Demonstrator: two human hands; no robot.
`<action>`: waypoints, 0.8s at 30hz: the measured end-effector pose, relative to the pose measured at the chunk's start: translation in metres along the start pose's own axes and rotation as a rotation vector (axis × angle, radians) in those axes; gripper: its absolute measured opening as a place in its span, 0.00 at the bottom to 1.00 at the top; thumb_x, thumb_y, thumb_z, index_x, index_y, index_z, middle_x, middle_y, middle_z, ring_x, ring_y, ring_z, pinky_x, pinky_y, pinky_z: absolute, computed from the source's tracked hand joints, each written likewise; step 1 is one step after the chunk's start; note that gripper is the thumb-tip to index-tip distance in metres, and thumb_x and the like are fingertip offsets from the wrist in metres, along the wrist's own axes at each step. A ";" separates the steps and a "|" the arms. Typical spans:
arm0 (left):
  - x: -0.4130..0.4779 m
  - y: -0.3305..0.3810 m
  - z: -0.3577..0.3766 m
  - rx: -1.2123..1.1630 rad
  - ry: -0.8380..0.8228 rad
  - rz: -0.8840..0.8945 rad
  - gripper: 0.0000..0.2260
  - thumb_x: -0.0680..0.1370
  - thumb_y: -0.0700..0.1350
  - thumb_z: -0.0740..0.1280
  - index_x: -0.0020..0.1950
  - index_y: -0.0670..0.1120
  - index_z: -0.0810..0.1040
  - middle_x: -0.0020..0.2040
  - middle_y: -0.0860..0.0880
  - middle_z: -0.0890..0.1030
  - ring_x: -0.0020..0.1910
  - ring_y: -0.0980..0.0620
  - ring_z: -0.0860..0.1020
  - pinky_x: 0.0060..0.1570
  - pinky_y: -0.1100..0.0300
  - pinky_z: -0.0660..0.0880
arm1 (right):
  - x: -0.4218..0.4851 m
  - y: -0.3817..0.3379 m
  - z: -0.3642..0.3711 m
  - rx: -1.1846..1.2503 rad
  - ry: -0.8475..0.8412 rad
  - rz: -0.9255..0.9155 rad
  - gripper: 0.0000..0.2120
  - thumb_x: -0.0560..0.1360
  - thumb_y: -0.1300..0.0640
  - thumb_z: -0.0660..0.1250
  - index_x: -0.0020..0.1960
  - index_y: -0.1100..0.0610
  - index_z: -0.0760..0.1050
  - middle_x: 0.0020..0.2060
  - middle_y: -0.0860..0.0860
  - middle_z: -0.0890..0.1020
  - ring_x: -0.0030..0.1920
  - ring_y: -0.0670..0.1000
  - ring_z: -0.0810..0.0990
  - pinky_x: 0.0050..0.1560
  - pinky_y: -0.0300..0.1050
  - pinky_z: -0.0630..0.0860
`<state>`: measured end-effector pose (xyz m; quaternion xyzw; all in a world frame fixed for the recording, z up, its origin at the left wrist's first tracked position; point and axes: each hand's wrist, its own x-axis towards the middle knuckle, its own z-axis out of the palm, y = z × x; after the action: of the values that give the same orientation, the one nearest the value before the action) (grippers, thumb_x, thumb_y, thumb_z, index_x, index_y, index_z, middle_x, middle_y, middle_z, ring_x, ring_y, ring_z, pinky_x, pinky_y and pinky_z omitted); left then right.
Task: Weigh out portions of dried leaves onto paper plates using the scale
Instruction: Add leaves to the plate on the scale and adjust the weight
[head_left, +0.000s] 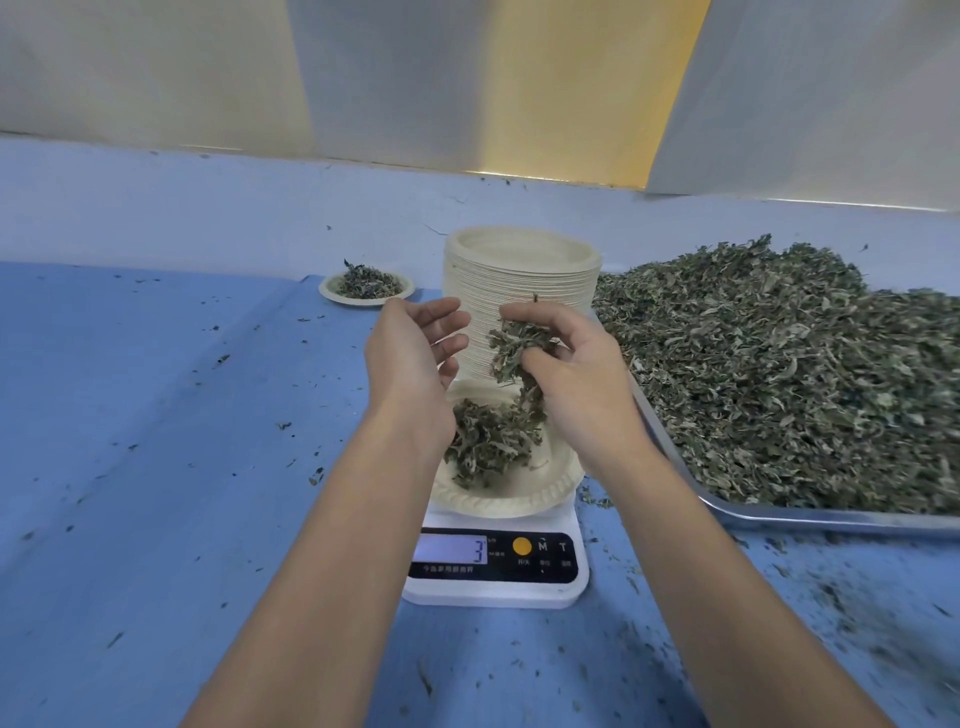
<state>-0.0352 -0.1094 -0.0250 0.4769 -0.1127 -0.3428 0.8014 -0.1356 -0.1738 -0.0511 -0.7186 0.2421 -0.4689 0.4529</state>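
A white digital scale stands in the middle of the blue table, its display reading 3. On it sits a paper plate with a small heap of dried leaves. My right hand hovers above the plate and grips a clump of dried leaves, some dangling down toward the heap. My left hand is open beside it, palm turned toward the clump, holding nothing.
A tall stack of paper plates stands just behind the scale. A metal tray piled with dried leaves fills the right side. A filled plate sits at the back left. Leaf crumbs litter the blue cloth.
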 end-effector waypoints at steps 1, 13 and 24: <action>0.000 0.000 0.000 -0.001 0.003 -0.003 0.15 0.78 0.43 0.54 0.39 0.46 0.79 0.25 0.54 0.79 0.29 0.56 0.72 0.29 0.66 0.66 | 0.000 0.000 0.001 0.001 -0.006 0.006 0.19 0.72 0.70 0.62 0.53 0.51 0.80 0.50 0.43 0.82 0.40 0.42 0.78 0.40 0.38 0.76; 0.002 -0.001 -0.001 -0.004 0.014 -0.019 0.15 0.78 0.43 0.55 0.37 0.46 0.79 0.25 0.54 0.79 0.29 0.56 0.72 0.29 0.67 0.66 | 0.001 0.001 0.003 0.144 -0.042 0.037 0.09 0.75 0.64 0.68 0.48 0.51 0.79 0.45 0.48 0.83 0.45 0.43 0.81 0.48 0.34 0.77; 0.005 -0.003 0.005 -0.044 -0.066 -0.125 0.14 0.80 0.45 0.54 0.50 0.41 0.77 0.45 0.46 0.81 0.44 0.50 0.78 0.45 0.61 0.74 | 0.000 -0.008 0.006 0.262 -0.013 -0.031 0.12 0.76 0.67 0.66 0.48 0.50 0.79 0.46 0.46 0.84 0.50 0.42 0.82 0.55 0.36 0.77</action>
<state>-0.0354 -0.1167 -0.0260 0.4537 -0.1018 -0.4101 0.7846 -0.1302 -0.1678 -0.0452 -0.6600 0.1649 -0.4988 0.5370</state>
